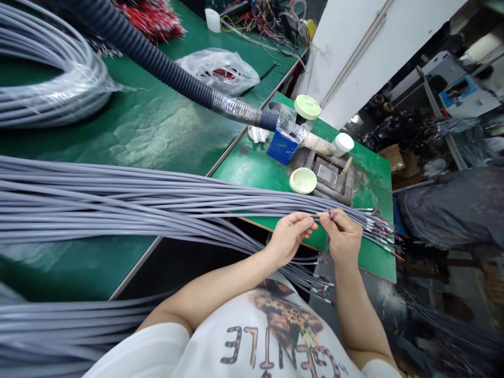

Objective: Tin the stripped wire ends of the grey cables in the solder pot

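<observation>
Both my hands meet over the front of the small green table, pinching the stripped end of one grey cable [327, 242]. My left hand [292, 234] has thumb and forefinger closed on a thin dark part near that end. Beside it, my right hand [343, 233] grips the cable end, and short red and black wires [333, 215] fan out above its thumb. Just behind my hands runs a thick bundle of grey cables [157, 194], its stripped ends [380, 228] lying at the right. More cable ends [318, 286] hang below my hands.
A black corrugated hose [169, 71] reaches down to a blue box [282, 146]. Near it stand a pale open tub [303, 181], a white jar [343, 143] and a grimy metal block [331, 173]. A cable coil [86, 89] and a plastic bag [220, 71] lie on the larger table [157, 136].
</observation>
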Available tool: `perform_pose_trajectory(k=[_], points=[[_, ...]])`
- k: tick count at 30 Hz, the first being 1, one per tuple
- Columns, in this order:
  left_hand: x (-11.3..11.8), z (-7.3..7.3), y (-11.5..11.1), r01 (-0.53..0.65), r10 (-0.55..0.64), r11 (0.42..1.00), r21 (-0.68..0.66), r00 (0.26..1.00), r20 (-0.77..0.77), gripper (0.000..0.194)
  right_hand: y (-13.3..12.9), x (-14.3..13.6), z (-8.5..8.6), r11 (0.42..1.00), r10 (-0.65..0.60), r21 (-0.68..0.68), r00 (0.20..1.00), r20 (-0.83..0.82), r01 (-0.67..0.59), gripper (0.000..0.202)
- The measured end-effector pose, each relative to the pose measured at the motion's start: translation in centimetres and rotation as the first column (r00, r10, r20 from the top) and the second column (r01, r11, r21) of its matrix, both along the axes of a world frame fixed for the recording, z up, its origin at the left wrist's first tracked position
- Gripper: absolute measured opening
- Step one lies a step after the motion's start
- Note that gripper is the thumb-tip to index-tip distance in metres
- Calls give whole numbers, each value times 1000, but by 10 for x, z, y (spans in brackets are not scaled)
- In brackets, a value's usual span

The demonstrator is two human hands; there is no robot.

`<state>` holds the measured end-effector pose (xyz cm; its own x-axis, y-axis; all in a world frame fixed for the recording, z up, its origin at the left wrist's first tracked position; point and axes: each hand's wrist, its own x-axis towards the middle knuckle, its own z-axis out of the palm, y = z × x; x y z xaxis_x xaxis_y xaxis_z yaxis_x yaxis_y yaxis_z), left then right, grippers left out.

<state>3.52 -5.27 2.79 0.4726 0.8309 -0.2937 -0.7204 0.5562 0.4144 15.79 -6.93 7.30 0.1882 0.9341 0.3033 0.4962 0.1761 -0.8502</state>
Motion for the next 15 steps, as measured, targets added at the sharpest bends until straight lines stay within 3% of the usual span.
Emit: perform_pose_trajectory(k=[4, 9, 11, 13, 15], points=[[-3, -3, 4, -109, 125, 985, 135, 985, -116, 21, 8, -1, 3, 999, 52, 13, 996, 66, -53, 10], [-1, -8, 4, -28, 48, 991, 130, 986, -157, 21, 25, -1, 7, 997, 70, 29, 989, 134, -75, 14], [-6, -8, 6, 8, 60, 969, 246, 962, -266, 22, 40, 4, 11, 996, 75, 21, 978, 196, -81, 17], [-13, -8, 10, 45, 205, 860, 508, 881, -425, 19, 61, 13, 12, 995, 92, -2, 952, 294, -95, 20], [-19, -12, 15, 122, 451, 628, 769, 747, -488, 14, 84, 22, 10, 990, 138, -30, 906, 401, -137, 23]])
